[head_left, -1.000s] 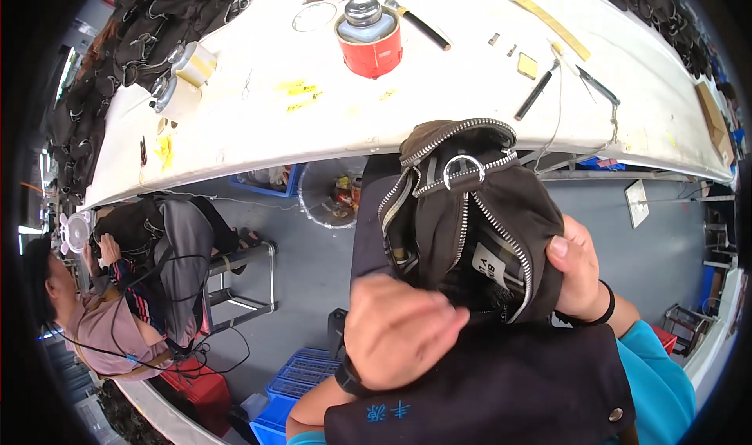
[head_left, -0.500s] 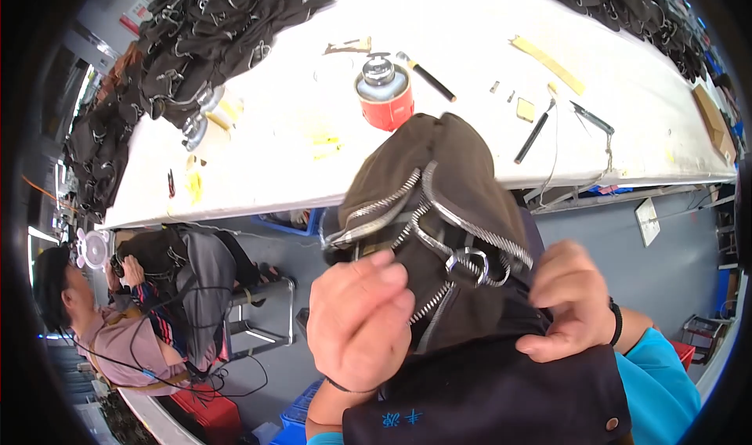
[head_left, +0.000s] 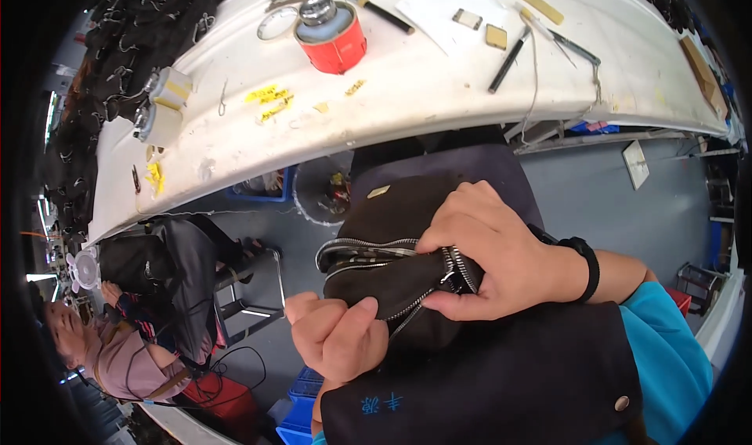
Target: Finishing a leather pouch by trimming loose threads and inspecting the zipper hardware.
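Note:
A dark brown fabric bag (head_left: pixel 398 210) with silver-toothed zips lies in my lap, its zipped openings partly gaping. My right hand (head_left: pixel 493 249) is closed round the zipped right end, thumb below and fingers over the top, beside a metal zip pull (head_left: pixel 449 278). At the bag's lower left, my left hand (head_left: pixel 341 335) is curled, thumb against the fabric at its edge. Its folded fingers hide the cloth under them. A small pale label shows on the bag's far side.
Ahead stands a white table (head_left: pixel 392 120) with a red tin (head_left: pixel 333 47), a glue bottle (head_left: pixel 164 124), pens and a craft knife (head_left: pixel 576 47). A waste bin (head_left: pixel 321 198) is beneath it. Black bags (head_left: pixel 102 77) pile up far left. A seated co-worker (head_left: pixel 129 343) handles a dark bag at left.
The bag has come down from the table edge and turned, its openings less wide. My right hand has moved in and gripped its right end. The left hand has shifted slightly left.

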Tool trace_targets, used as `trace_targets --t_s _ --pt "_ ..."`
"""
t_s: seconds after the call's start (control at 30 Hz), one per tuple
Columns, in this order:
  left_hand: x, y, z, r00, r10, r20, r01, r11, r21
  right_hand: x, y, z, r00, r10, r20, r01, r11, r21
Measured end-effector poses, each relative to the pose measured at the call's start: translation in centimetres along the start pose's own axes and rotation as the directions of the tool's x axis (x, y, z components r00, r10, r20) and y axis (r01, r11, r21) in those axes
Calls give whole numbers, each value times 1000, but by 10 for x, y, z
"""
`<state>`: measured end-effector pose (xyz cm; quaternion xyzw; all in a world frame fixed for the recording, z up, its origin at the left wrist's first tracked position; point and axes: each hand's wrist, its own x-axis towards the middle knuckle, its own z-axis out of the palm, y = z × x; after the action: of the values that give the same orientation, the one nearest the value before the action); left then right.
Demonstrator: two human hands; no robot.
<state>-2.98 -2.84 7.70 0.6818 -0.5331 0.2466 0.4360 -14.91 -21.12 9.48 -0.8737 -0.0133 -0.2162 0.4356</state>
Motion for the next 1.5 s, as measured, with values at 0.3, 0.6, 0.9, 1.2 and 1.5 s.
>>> trace_targets --t_s 0.3,0.6,0.9,1.2,1.5 --pt "-24 23 -30 691 -247 679 472 866 -166 -24 1 19 961 -67 -268 65 998 -17" --pt "-42 40 -3 384 -332 862 542 -675 -501 -34 -8 27 929 -271 -253 240 960 -146" --pt "-56 30 -16 380 -292 877 796 -380 -471 -43 1 29 892 -254 -373 245 967 -71" --pt "-42 30 11 386 -450 805 425 -688 -588 -53 7 20 953 -241 -184 221 968 -123" --pt "-37 13 0 460 -432 776 396 -682 -614 -73 23 20 973 -64 -224 65 998 -2"
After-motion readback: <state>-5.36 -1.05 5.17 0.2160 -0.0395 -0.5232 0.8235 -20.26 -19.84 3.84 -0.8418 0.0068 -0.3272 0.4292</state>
